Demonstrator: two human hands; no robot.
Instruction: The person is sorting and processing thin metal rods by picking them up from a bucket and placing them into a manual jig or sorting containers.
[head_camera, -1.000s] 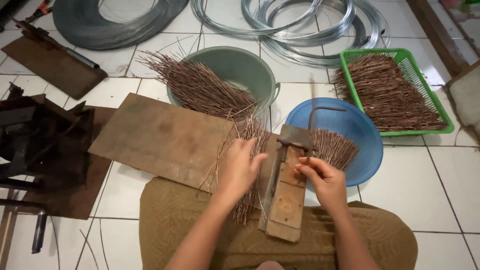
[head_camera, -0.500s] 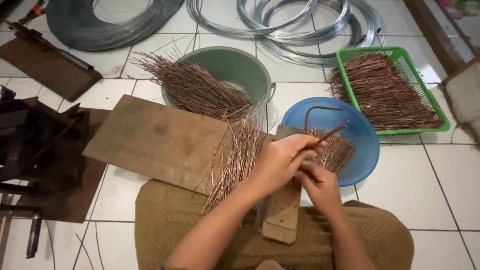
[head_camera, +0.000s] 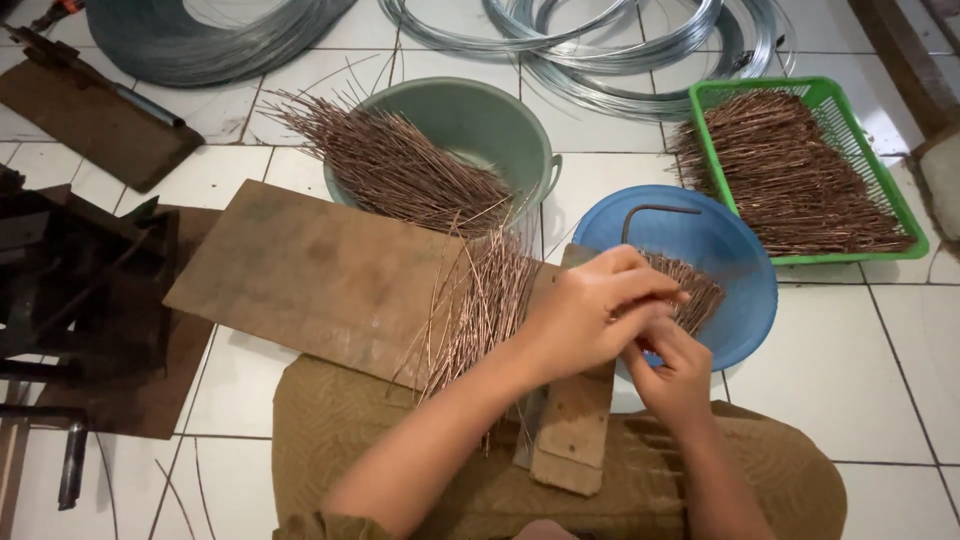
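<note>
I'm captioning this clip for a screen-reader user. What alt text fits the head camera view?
A person's left hand and right hand meet over a wooden block, at the near edge of a blue bowl of short copper-coloured wire pieces. More pieces lie beside them, fill a green bucket and a green basket.

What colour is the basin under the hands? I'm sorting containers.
Blue basin, plain, clearest in the head view.

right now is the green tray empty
No, the green tray is heaped with thin brown wire pieces.
</note>
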